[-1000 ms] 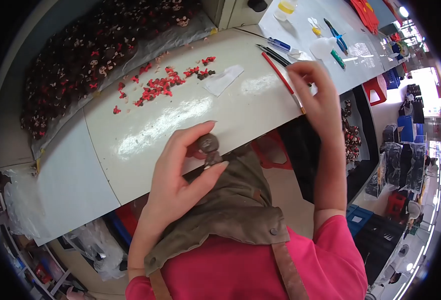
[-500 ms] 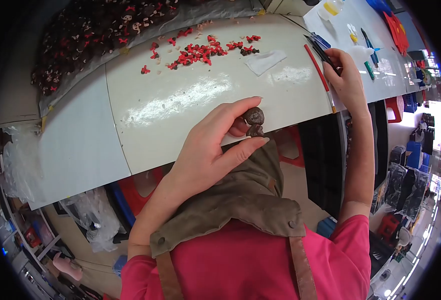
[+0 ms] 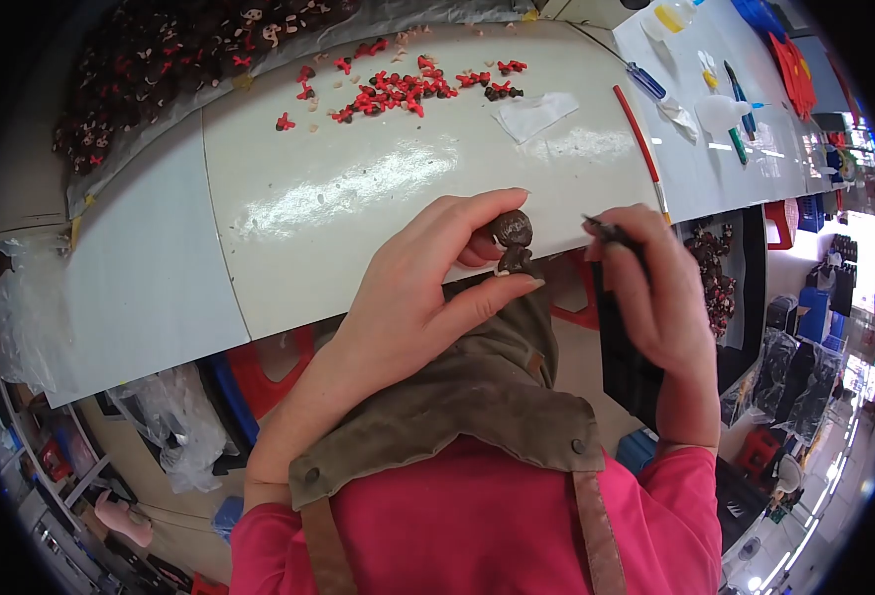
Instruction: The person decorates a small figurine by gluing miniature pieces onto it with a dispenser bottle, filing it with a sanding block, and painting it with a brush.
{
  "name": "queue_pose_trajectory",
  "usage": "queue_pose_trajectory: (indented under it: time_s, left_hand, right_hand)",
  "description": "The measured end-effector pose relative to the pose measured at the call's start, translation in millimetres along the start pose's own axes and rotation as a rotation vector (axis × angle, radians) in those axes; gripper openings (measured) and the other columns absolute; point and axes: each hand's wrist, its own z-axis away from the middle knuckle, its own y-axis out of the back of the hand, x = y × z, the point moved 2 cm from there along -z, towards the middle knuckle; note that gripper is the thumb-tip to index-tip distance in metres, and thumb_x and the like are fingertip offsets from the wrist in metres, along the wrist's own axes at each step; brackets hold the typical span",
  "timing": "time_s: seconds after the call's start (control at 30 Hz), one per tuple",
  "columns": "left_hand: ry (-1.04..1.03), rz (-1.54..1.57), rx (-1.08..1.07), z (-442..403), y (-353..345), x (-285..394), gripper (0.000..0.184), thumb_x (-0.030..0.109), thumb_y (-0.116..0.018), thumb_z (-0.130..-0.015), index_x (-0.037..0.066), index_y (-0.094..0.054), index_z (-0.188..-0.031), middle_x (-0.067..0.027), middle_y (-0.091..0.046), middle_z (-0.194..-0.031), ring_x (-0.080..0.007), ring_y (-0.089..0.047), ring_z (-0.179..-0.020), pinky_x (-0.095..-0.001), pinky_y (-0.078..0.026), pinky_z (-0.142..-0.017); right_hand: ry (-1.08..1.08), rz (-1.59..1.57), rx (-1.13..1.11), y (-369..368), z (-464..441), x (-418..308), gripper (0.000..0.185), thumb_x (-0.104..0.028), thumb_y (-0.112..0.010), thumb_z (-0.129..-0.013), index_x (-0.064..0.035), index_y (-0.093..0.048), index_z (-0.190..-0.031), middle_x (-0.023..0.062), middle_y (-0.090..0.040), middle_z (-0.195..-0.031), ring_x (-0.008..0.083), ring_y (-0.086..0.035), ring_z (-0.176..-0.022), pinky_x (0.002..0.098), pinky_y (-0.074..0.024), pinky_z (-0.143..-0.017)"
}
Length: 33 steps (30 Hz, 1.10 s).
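Note:
My left hand (image 3: 422, 273) pinches a small dark brown figurine (image 3: 512, 230) between its thumb and fingers at the table's front edge. The figurine has a round, shiny upper part and a smaller lower part, partly hidden by the fingers. To its right, my right hand (image 3: 655, 283) is closed around a slim black pointed tool (image 3: 611, 233). The tool's dark tip points left toward the figurine, apart from it; its exact kind is not clear. Small red and dark pieces (image 3: 398, 94) lie scattered farther back on the white table (image 3: 358, 188).
A red brush (image 3: 639, 139) and a white cloth (image 3: 534, 116) lie on the table. At the back right are a blue-handled tool (image 3: 645, 81), a squeeze bottle (image 3: 720, 112) and several pens. Many dark figurines (image 3: 179, 59) fill a tray at the back left.
My right hand has picked up the black tool from beside the red brush and brought it left and nearer the figurine. My left hand still holds the figurine in nearly the same place.

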Motion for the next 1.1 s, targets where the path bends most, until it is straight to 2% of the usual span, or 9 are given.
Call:
queue_pose_trajectory:
  time_s: [0.1,0.23,0.33,0.63,1.1]
  left_hand:
    - [0.014,0.012,0.002,0.3,-0.6,0.6,0.054,0.01,-0.075,-0.08,0.006,-0.053,-0.13,-0.0056,-0.057,-0.113,-0.0129,-0.054,-0.092,-0.0258,-0.046,-0.082]
    - [0.026,0.028,0.011,0.1,-1.1,0.4,0.053,0.011,-0.075,-0.08,0.006,-0.054,-0.129,-0.0053,-0.058,-0.112,-0.0123,-0.055,-0.091,-0.0258,-0.047,-0.082]
    - [0.03,0.038,0.017,-0.4,-2.0,-0.4,0.054,0.011,-0.077,-0.078,0.006,-0.055,-0.127,-0.0047,-0.058,-0.109,-0.0116,-0.056,-0.089,-0.0253,-0.047,-0.08]
    - [0.066,0.048,0.035,-0.3,-2.7,-1.2,0.055,0.011,-0.081,-0.073,0.005,-0.058,-0.123,-0.0033,-0.06,-0.102,-0.0102,-0.057,-0.084,-0.0244,-0.049,-0.077]
    - [0.069,0.036,0.009,-0.7,-1.9,-1.1,0.055,0.011,-0.081,-0.073,0.005,-0.058,-0.123,-0.0025,-0.061,-0.099,-0.0094,-0.056,-0.082,-0.0242,-0.049,-0.076]
  right_hand:
    - [0.27,0.092,0.107,-15.0,-2.8,5.1,0.023,-0.007,-0.06,-0.087,-0.0059,-0.056,-0.109,0.0128,-0.058,-0.085,0.0321,-0.061,-0.072,0.0389,-0.0484,-0.062]
    - [0.254,0.163,0.043,-19.9,-5.8,-1.8,0.027,-0.017,-0.067,-0.085,-0.0102,-0.057,-0.109,0.0125,-0.057,-0.085,0.0353,-0.06,-0.072,0.0407,-0.0478,-0.061]
    - [0.242,0.134,0.029,-22.6,-7.4,-6.0,0.023,-0.019,-0.066,-0.087,-0.0091,-0.058,-0.106,0.0127,-0.058,-0.085,0.0358,-0.06,-0.072,0.041,-0.0474,-0.061]
    - [0.204,0.123,-0.024,-25.8,-12.5,0.3,0.017,-0.02,-0.06,-0.091,-0.005,-0.055,-0.099,0.0147,-0.058,-0.086,0.0373,-0.059,-0.076,0.0408,-0.047,-0.063]
    - [0.28,0.177,-0.106,-23.1,-17.6,-4.7,0.022,-0.023,-0.061,-0.09,-0.004,-0.055,-0.099,0.0145,-0.057,-0.084,0.0375,-0.058,-0.075,0.0421,-0.0468,-0.063]
